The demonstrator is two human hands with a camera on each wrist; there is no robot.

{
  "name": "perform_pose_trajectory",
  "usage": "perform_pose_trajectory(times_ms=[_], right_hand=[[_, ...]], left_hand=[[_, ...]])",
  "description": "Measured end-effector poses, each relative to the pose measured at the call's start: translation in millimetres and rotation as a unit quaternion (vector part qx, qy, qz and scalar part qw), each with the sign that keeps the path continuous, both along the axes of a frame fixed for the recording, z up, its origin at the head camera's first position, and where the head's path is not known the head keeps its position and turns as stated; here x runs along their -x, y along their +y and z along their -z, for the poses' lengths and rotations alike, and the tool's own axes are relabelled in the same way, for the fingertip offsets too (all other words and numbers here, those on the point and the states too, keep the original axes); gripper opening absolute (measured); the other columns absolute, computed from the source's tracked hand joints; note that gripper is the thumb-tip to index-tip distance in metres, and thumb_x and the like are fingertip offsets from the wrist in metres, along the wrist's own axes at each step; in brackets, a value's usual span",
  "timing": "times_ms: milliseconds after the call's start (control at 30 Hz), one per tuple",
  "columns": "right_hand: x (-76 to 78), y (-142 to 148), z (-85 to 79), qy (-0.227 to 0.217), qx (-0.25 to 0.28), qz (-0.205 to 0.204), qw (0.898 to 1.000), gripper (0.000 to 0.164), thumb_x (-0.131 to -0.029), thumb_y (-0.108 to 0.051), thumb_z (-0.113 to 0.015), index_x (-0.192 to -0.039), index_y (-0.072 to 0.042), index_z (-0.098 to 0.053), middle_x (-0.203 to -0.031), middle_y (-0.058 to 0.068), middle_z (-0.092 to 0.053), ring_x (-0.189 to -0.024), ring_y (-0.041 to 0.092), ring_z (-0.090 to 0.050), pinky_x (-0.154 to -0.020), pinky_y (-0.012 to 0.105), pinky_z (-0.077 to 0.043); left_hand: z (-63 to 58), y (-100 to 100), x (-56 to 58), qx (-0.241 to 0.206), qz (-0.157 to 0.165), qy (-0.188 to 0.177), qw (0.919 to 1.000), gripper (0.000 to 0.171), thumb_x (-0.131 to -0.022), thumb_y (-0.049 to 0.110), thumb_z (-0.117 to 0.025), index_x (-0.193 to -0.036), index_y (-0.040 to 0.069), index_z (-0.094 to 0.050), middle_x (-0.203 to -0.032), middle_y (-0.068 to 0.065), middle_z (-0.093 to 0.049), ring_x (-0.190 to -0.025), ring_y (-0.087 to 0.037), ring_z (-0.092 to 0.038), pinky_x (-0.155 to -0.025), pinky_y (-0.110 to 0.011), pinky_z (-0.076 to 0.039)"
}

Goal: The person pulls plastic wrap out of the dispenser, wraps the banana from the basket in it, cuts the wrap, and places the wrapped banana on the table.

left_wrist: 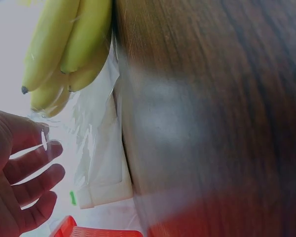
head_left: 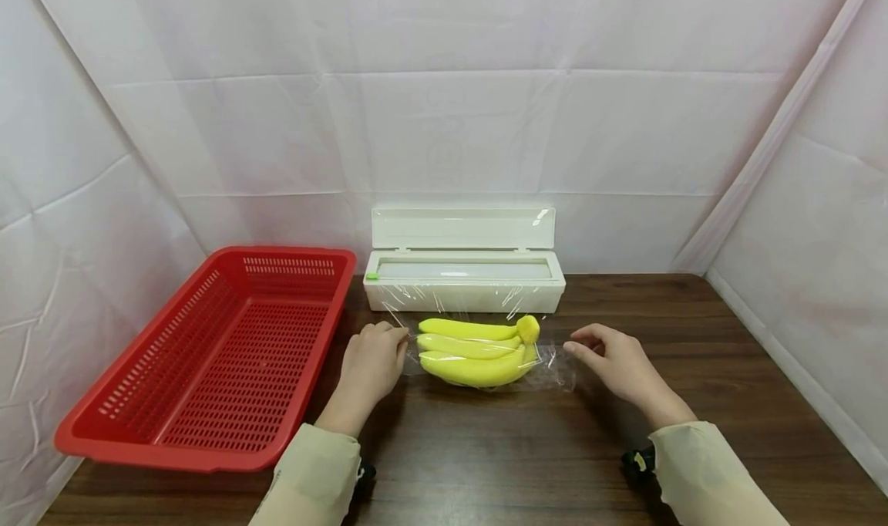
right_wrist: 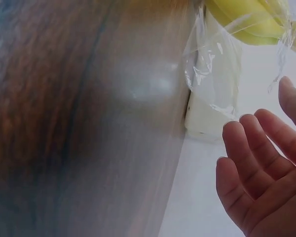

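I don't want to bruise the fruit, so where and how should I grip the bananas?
Probably pinch the stubby stem of the bananas, coming from the right: it sits at that end, joins them together and is narrower than the bunch.

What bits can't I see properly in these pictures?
- Head view: the marks on the left sleeve are too small to read.
- Left wrist view: the tops of the bananas are cut off by the top edge.
- Left wrist view: most of the basket is cut off by the bottom edge.
- Left wrist view: whether the left hand pinches the film is unclear, as the film is see-through and blurred.
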State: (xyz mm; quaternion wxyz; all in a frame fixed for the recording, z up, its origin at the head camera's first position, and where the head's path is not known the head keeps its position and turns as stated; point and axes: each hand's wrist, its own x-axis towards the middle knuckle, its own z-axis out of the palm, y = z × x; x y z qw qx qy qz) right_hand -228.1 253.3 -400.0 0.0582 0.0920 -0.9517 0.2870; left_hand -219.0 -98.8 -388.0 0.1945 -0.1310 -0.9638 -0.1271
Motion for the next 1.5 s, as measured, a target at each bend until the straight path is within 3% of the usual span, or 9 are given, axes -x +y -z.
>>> perform_pose_trajectory(times_ms=[367,700,900,1167,1500], right_hand=[[-6.8,-9.9,-5.3,0.038,0.002,-0.019,0.999,0.029,-0.093,-0.030,-0.060,-0.108,-0.007,-0.066,-0.091,0.004,-0.067,-0.075,0.013,-0.056,-0.061,0.026,-0.045],[-10.8,-15.2,-4.3,0.073,-0.001,-0.032,0.997,0.028,-0.094,-0.029,-0.059,-0.108,-0.006,-0.066,-0.102,0.008,-0.064,-0.084,0.019,-0.059,-0.071,0.035,-0.050],[-14.9,-19.9,-4.5,0.097,-0.007,-0.039,0.994,0.036,-0.094,-0.031,-0.058,-0.118,-0.004,-0.060,-0.120,0.015,-0.058,-0.102,0.031,-0.060,-0.084,0.049,-0.050],[-18.9,-24.8,-5.5,0.113,-0.042,-0.036,0.992,0.055,-0.091,-0.041,-0.059,-0.134,-0.007,-0.049,-0.137,0.016,-0.049,-0.127,0.036,-0.043,-0.095,0.064,-0.033],[-24.8,-34.2,-6.5,0.173,-0.069,-0.059,0.981,0.071,-0.083,-0.039,-0.070,-0.141,-0.009,-0.041,-0.143,0.017,-0.043,-0.128,0.037,-0.042,-0.091,0.065,-0.035]], left_hand=[[2.0,-1.5,-1.6,-0.002,0.007,0.025,0.9997,0.020,-0.087,0.014,-0.064,-0.105,0.009,-0.072,-0.096,-0.010,-0.071,-0.080,-0.029,-0.062,-0.067,-0.042,-0.051],[0.8,-0.7,-4.3,-0.009,0.018,0.016,0.9997,0.029,-0.089,0.017,-0.062,-0.115,0.007,-0.067,-0.105,-0.011,-0.068,-0.090,-0.030,-0.063,-0.075,-0.043,-0.053],[-0.1,1.8,-6.2,-0.016,0.024,-0.008,0.9995,0.035,-0.093,0.025,-0.058,-0.123,0.007,-0.061,-0.116,-0.012,-0.064,-0.103,-0.031,-0.060,-0.083,-0.046,-0.051],[-2.8,7.0,-11.7,-0.016,0.059,-0.036,0.9975,0.054,-0.094,0.042,-0.051,-0.135,0.006,-0.050,-0.134,-0.013,-0.053,-0.121,-0.032,-0.051,-0.095,-0.052,-0.044],[-1.7,12.8,-16.1,-0.011,0.095,-0.045,0.9944,0.067,-0.092,0.054,-0.049,-0.138,0.007,-0.046,-0.140,-0.015,-0.046,-0.128,-0.032,-0.044,-0.101,-0.052,-0.039]])
